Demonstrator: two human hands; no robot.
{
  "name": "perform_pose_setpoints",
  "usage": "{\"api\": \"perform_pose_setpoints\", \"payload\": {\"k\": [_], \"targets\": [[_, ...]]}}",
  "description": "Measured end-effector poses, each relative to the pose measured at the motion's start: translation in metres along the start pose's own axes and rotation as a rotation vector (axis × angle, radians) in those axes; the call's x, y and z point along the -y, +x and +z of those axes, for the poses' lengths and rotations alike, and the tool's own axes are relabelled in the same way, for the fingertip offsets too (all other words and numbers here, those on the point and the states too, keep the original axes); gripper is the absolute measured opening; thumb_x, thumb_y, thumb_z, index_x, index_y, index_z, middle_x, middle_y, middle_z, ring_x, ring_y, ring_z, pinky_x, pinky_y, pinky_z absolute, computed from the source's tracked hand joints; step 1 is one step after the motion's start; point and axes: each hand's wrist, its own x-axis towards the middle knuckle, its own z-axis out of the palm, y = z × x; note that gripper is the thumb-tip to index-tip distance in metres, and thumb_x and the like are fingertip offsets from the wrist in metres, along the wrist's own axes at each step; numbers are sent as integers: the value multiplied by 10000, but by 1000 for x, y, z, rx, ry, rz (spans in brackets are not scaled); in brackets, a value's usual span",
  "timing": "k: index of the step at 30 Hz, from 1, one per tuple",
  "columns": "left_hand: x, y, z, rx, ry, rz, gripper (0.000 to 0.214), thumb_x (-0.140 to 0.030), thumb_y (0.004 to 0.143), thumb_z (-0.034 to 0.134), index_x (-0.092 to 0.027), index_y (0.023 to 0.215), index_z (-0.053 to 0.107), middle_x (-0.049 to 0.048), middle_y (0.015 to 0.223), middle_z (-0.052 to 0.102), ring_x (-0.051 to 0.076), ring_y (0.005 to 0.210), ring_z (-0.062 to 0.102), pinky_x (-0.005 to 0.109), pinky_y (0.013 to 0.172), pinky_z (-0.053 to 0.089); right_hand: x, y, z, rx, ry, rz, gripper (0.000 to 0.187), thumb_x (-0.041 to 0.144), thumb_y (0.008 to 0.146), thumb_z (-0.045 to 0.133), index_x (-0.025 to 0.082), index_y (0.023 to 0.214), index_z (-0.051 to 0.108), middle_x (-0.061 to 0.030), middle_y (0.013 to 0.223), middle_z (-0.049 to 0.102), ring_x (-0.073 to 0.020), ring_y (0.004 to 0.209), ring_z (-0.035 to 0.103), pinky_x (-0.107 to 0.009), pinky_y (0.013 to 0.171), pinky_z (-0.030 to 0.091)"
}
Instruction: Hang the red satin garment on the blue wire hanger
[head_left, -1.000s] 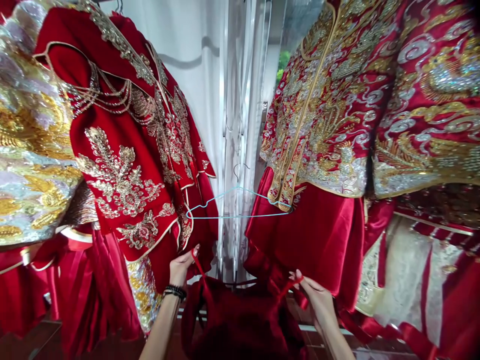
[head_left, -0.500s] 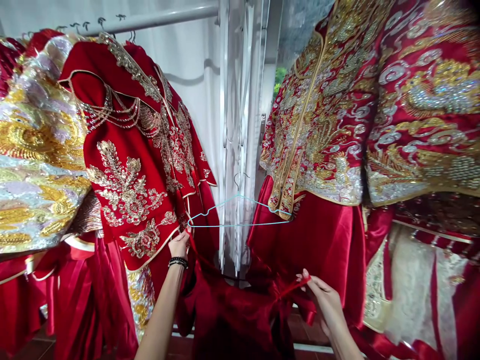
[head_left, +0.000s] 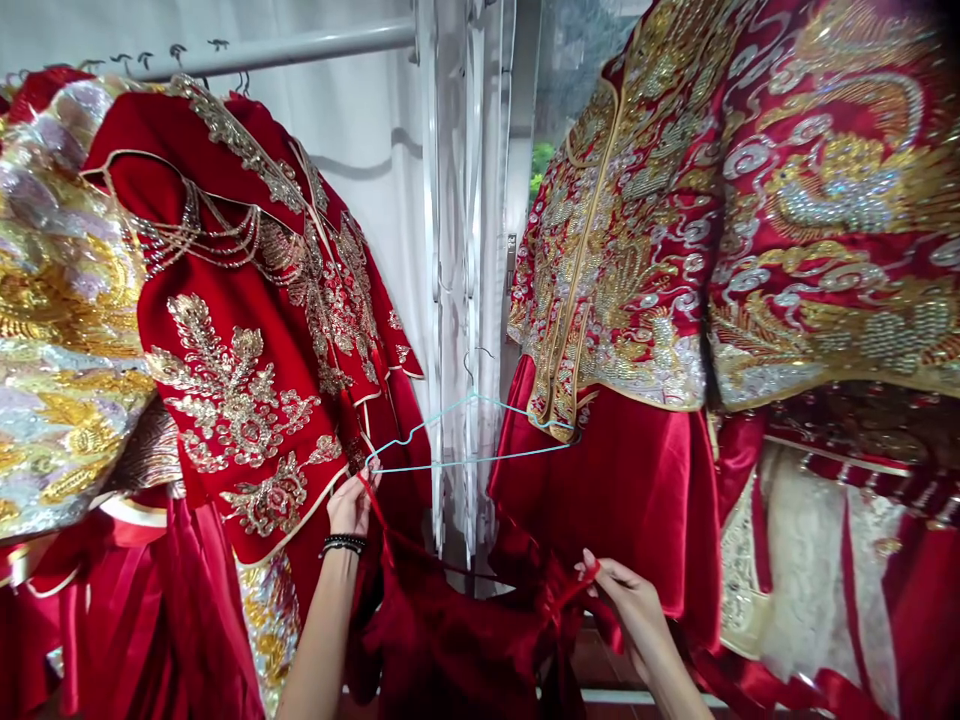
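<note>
A thin light-blue wire hanger (head_left: 472, 460) hangs upright in front of me, its hook upward. My left hand (head_left: 351, 505) pinches the hanger's left corner along with a red strap (head_left: 373, 502). Below hangs a dark red satin garment (head_left: 457, 640) with thin shoulder straps. My right hand (head_left: 626, 590) pinches its other strap (head_left: 571, 592) between thumb and fingers, lower than the hanger's right end and apart from it. That right end lies against the hem of a gold-embroidered jacket (head_left: 607, 250).
Left, a red beaded jacket (head_left: 247, 330) and a sequined garment (head_left: 67, 320) hang from a white rail (head_left: 285, 55). White upright poles (head_left: 429, 300) stand in the centre. More embroidered red jackets and skirts (head_left: 645, 480) crowd the right side.
The view has shifted a little, so the racks sit farther left. The hanger now tilts slightly, its left corner lower. Both hands keep their holds.
</note>
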Motion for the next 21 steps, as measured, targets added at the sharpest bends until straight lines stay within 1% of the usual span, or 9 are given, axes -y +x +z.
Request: {"api": "perform_pose_setpoints", "payload": {"k": [3, 6, 7, 9, 11, 14, 17, 19, 21], "targets": [[-8, -7, -6, 6, 42, -7, 107, 14, 731, 529, -44, 734, 618, 98, 747, 691, 219, 856, 642, 360, 858, 512, -1, 1, 3, 27, -22, 7, 347, 475, 498, 748, 146, 527, 644, -8, 501, 549, -110, 516, 472, -212, 487, 413], [-15, -15, -10, 29, 66, -18, 40, -24, 684, 597, -56, 705, 608, 104, 711, 686, 249, 833, 649, 410, 837, 518, -1, 2, 8, 41, -22, 19, 357, 484, 513, 738, 141, 580, 671, -7, 498, 551, -106, 499, 472, -213, 473, 408], [-17, -17, -10, 40, 62, -20, 54, -37, 658, 627, -73, 675, 590, 100, 691, 683, 258, 826, 651, 423, 827, 520, -2, 2, 10, 44, -18, 23, 359, 486, 522, 734, 139, 590, 675, -8, 499, 556, -102, 493, 473, -211, 468, 407], [-20, -24, -10, 63, 41, -18, 196, -52, 594, 685, -121, 593, 502, 75, 656, 676, 268, 811, 655, 433, 804, 525, -1, 0, 18, 56, -7, 27, 354, 482, 523, 736, 138, 568, 668, -13, 510, 577, -97, 485, 484, -204, 465, 410], [-23, -31, -8, 83, 19, -10, 362, -58, 532, 731, -157, 554, 384, 50, 648, 672, 266, 798, 658, 419, 782, 531, 1, -2, 28, 67, 27, 26, 350, 478, 517, 743, 139, 539, 658, -30, 542, 617, -107, 512, 527, -201, 494, 433], [-29, -42, -2, 88, 29, 0, 482, -73, 467, 773, -178, 582, 317, 25, 643, 659, 263, 782, 660, 378, 737, 542, 9, -6, 50, 93, 156, 28, 339, 473, 538, 736, 143, 586, 679, -68, 633, 679, -163, 641, 619, -251, 659, 499], [-37, -49, 5, 111, 88, 14, 513, -110, 448, 796, -186, 620, 319, -11, 614, 621, 258, 791, 658, 350, 712, 544, 21, -8, 75, 188, 246, -22, 328, 421, 580, 730, 150, 764, 710, -93, 821, 708, -222, 833, 641, -344, 854, 475], [-42, -51, 8, 138, 129, 24, 519, -144, 450, 805, -190, 640, 325, -33, 592, 588, 248, 786, 658, 351, 718, 541, 30, -7, 91, 258, 195, -86, 380, 371, 588, 735, 158, 900, 696, -87, 964, 686, -239, 949, 609, -373, 928, 434], [-46, -52, 10, 156, 155, 38, 524, -171, 445, 813, -192, 651, 331, -48, 578, 567, 223, 739, 660, 360, 728, 540, 37, -5, 107, 305, 89, -154, 438, 349, 599, 728, 170, 994, 664, -68, 1058, 650, -248, 1032, 569, -393, 974, 396]]}}
